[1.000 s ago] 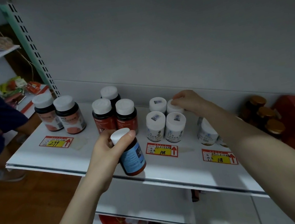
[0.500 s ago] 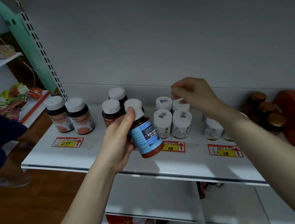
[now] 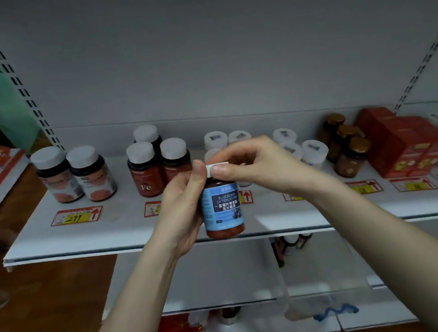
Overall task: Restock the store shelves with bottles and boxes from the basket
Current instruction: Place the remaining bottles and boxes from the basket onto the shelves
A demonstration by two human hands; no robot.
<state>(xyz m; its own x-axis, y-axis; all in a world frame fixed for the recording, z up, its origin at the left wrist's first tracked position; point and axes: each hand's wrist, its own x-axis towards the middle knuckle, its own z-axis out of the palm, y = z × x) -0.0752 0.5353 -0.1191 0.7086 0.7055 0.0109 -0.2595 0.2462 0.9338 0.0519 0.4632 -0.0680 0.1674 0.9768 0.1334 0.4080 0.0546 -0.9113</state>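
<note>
- The shelf (image 3: pixel 125 233) is where this goes. Nothing has been set down yet, since the bottle is held upright just in front of the shelf's front edge.
- The left hand (image 3: pixel 182 215) has its grip wrapped round the body of the blueberry bottle (image 3: pixel 221 209), with the label facing out.
- The right hand (image 3: pixel 258 165) pinches the white cap (image 3: pixel 208 171) from above, thumb across its front.
- From where I stand, the handover wants care. The left grip should loosen only once the cap pinch feels firm.
- The Fe bottles (image 3: pixel 145 175) stand on the shelf close behind, so I'd go in level and land it label-forward on a bare patch of shelf.
</note>
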